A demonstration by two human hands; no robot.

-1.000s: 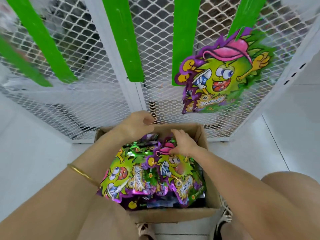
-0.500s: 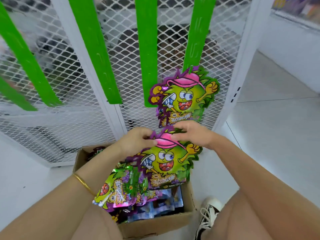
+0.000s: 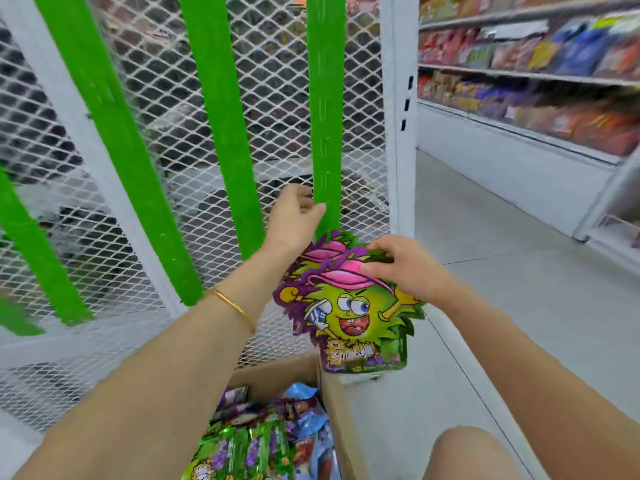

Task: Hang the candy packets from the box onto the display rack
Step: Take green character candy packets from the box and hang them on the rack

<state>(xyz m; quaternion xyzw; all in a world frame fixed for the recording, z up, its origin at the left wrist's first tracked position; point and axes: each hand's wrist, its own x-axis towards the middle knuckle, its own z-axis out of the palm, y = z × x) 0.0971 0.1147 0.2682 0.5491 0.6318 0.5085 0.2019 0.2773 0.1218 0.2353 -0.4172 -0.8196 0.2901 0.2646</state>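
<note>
My right hand [image 3: 405, 268] pinches the top edge of a green and purple candy packet [image 3: 349, 317] with a pink-capped cartoon face, holding it up in front of the white mesh display rack [image 3: 273, 81]. My left hand [image 3: 294, 216] grips the lower end of the rightmost green hanging strip [image 3: 325, 116]. Just behind the held packet, the pink top of another packet [image 3: 323, 247] shows at the strip's bottom. The cardboard box [image 3: 277, 372] stands on the floor below, with several candy packets [image 3: 256, 441] inside.
Other green strips [image 3: 221, 133] hang further left on the mesh. A white rack post [image 3: 398, 116] stands right of the strip. Stocked shop shelves [image 3: 536, 81] line the right side beyond an aisle of pale floor [image 3: 519, 289]. My knee [image 3: 474, 455] is at the bottom right.
Both hands rose from the box. The right hand carried one packet up to the rack, and the left hand let go of it and took hold of the green strip.
</note>
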